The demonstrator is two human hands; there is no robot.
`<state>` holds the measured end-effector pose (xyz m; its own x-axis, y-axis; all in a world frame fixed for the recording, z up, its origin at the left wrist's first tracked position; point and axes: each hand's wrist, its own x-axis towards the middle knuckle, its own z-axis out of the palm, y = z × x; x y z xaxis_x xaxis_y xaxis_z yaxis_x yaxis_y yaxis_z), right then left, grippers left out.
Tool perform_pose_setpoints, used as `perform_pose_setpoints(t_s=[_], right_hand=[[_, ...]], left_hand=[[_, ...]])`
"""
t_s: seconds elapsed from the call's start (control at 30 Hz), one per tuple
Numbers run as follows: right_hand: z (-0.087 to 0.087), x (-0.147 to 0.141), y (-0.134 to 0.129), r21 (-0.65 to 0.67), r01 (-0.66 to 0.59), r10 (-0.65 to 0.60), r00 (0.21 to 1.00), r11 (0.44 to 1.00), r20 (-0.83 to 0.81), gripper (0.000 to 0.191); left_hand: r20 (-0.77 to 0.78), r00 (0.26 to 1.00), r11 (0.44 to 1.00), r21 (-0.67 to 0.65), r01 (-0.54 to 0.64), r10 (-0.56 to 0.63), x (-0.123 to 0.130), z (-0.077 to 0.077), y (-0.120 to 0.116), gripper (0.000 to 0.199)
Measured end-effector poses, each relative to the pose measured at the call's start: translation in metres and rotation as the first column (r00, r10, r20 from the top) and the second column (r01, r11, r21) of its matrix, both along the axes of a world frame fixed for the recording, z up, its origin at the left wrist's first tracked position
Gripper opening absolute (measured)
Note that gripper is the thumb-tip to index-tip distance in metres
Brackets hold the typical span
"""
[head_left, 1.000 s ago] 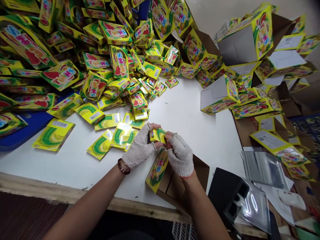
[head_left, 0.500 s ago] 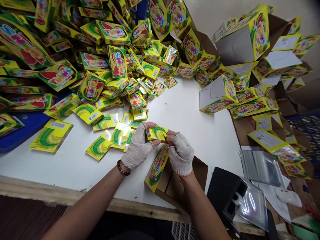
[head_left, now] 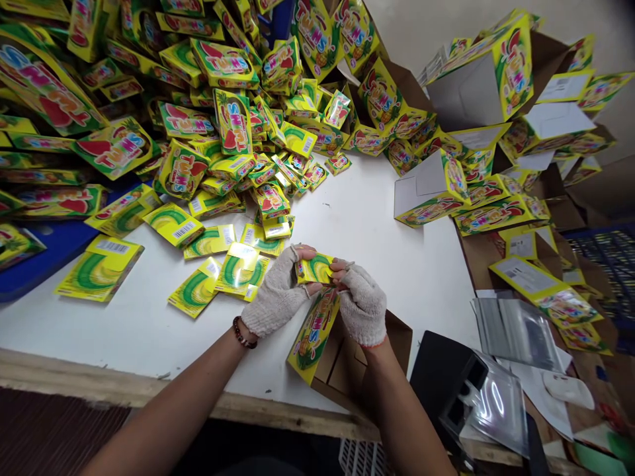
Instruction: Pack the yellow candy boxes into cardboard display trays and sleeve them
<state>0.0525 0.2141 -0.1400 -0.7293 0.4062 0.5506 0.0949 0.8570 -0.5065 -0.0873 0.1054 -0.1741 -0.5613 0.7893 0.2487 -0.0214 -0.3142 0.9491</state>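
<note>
Between my two hands I hold a small yellow and green carton (head_left: 314, 270) a little above the table. My left hand (head_left: 278, 291), in a knitted fingerless glove, grips its left end with the thumb below and fingers above. My right hand (head_left: 363, 301), gloved the same way, pinches its right end. Under my right hand stands an open display box (head_left: 313, 337), brown inside and partly hidden by that hand and forearm. Left of my left hand, several flat yellow cartons (head_left: 243, 270) lie on the white table (head_left: 367, 218).
A big heap of small fruit-printed cartons (head_left: 183, 119) covers the back left, partly over a blue tray (head_left: 54, 258). Open display boxes (head_left: 431, 188) are piled at the right. A black tape dispenser (head_left: 444, 377) and clear plastic sleeves (head_left: 516, 330) lie at the right front.
The held carton has shifted slightly right, and my left hand has moved a little with it. Both hands keep their hold on it.
</note>
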Motion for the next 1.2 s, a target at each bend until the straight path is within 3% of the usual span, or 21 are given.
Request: perform_pose_setpoints(t_s=[0.17, 0.37, 0.47, 0.57, 0.63, 0.7, 0.77, 0.87, 0.93, 1.03, 1.07, 1.1, 1.2], right_hand=[[-0.005, -0.003, 0.001, 0.006, 0.043, -0.043, 0.999, 0.999, -0.005, 0.023], [-0.003, -0.014, -0.004, 0.112, -0.005, -0.011, 0.989, 0.994, 0.148, 0.049], [0.005, -0.018, -0.004, 0.17, 0.015, -0.055, 0.97, 0.985, 0.238, 0.052], [0.023, -0.006, 0.001, 0.071, 0.073, -0.089, 0.962, 0.995, 0.258, 0.044], [0.041, 0.015, 0.005, -0.047, 0.194, -0.181, 0.963, 0.98, 0.2, 0.039], [0.057, 0.045, 0.007, -0.193, 0.329, -0.29, 0.935, 0.924, 0.203, 0.032], [0.064, 0.076, 0.005, -0.37, 0.392, -0.267, 0.899, 0.842, 0.346, 0.027], [0.046, 0.107, -0.01, -0.587, 0.389, 0.005, 0.831, 0.71, 0.557, 0.021], [0.022, 0.11, -0.028, -0.635, 0.382, 0.121, 0.789, 0.671, 0.602, 0.016], [-0.009, 0.091, -0.062, -0.654, 0.424, 0.187, 0.733, 0.627, 0.654, 0.013], [-0.015, 0.082, -0.073, -0.628, 0.431, 0.194, 0.704, 0.648, 0.683, 0.013], [-0.017, 0.074, -0.082, -0.572, 0.421, 0.184, 0.67, 0.704, 0.719, 0.012], [-0.014, 0.056, -0.101, -0.289, 0.29, 0.091, 0.545, 0.912, 0.833, 0.013]], left_hand=[[-0.003, 1.0, 1.0, 0.01, -0.012, 0.012, 0.004, -0.002, 0.002, 0.043], [0.334, 0.941, 0.994, -0.102, -0.03, 0.063, 0.003, 0.005, 0.005, 0.05], [0.371, 0.928, 0.996, -0.09, 0.026, 0.01, 0.007, 0.007, 0.005, 0.052], [0.401, 0.909, 0.991, -0.017, 0.13, -0.112, 0.014, 0.006, 0.006, 0.055], [0.42, 0.887, 0.98, 0.034, 0.196, -0.192, 0.019, 0.002, 0.007, 0.061], [0.355, 0.911, 0.976, 0.02, 0.219, -0.212, 0.023, -0.005, 0.009, 0.064], [0.2, 0.955, 0.971, -0.044, 0.234, -0.221, 0.027, -0.013, 0.012, 0.062], [-0.016, 0.957, 0.95, -0.127, 0.286, -0.29, 0.035, -0.023, 0.017, 0.059], [-0.11, 0.933, 0.929, -0.182, 0.321, -0.344, 0.038, -0.026, 0.019, 0.055], [-0.189, 0.895, 0.898, -0.267, 0.349, -0.404, 0.036, -0.024, 0.017, 0.042], [-0.203, 0.887, 0.892, -0.284, 0.352, -0.414, 0.033, -0.022, 0.015, 0.039], [-0.211, 0.882, 0.888, -0.292, 0.355, -0.422, 0.03, -0.019, 0.012, 0.038], [-0.19, 0.875, 0.875, -0.301, 0.38, -0.446, 0.022, -0.013, 0.006, 0.037]])
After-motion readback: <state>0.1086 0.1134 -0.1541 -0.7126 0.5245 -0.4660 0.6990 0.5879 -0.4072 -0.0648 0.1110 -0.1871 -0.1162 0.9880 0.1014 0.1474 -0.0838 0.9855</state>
